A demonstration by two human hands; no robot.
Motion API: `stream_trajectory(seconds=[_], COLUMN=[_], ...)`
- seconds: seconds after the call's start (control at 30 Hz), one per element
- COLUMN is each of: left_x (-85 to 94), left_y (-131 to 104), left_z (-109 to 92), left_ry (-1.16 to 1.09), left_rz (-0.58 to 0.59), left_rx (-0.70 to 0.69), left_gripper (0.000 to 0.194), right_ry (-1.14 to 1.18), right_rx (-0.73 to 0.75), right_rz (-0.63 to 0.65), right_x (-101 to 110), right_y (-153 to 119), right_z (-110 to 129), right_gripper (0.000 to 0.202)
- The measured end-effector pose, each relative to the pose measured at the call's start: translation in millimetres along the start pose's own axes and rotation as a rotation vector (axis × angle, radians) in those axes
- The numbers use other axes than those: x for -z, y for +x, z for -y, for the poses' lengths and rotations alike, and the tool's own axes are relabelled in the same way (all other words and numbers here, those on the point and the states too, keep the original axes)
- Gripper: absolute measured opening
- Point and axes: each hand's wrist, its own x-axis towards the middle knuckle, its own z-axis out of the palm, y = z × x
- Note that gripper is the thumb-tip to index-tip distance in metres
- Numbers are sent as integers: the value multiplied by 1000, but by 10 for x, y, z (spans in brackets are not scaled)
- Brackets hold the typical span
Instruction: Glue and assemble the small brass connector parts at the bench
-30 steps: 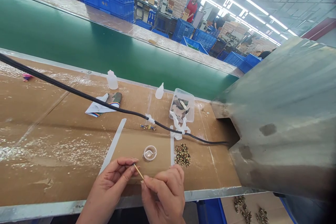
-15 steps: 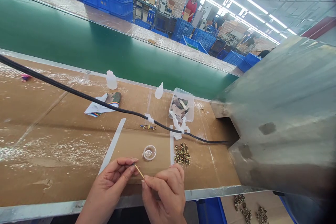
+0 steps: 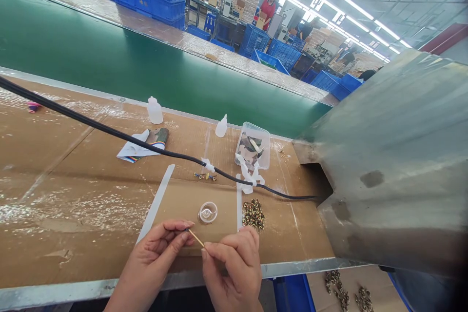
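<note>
My left hand (image 3: 161, 248) is closed, pinching a tiny dark piece (image 3: 187, 229) between thumb and fingertips; its kind is too small to make out. My right hand (image 3: 234, 265) pinches a thin wooden stick (image 3: 197, 239), like a toothpick, whose far tip meets the dark piece. Just beyond the fingers a small round clear cup (image 3: 208, 213) sits on a cardboard sheet (image 3: 179, 200) edged with white tape. To its right lies a pile of small brass-and-dark parts (image 3: 253, 214). A few similar parts (image 3: 205, 176) lie in a row behind the cup.
A black cable (image 3: 109, 129) crosses above the bench. Behind it are two white squeeze bottles (image 3: 155, 111), a folded cloth (image 3: 142, 146) and a clear plastic box (image 3: 265, 148). A metal housing (image 3: 383, 170) stands at right. Beyond runs a green conveyor (image 3: 157, 68); a person (image 3: 268, 9) stands far off.
My right hand has shifted slightly right with the stick, its tip still at the dark piece. My left hand has barely moved.
</note>
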Motion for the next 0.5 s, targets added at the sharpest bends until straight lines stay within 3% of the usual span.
stream_trajectory(seconds=[0.17, 0.5], left_x=[-2, 13], left_y=[0, 4], left_z=[-4, 10], left_ry=[-33, -3], left_rz=[1, 21], left_rx=[15, 7], left_gripper=[19, 17], right_ry=[40, 62], right_rx=[-98, -156], right_rz=[-4, 87], right_x=[68, 34], right_y=[66, 61], right_z=[-31, -27], right_gripper=[13, 13])
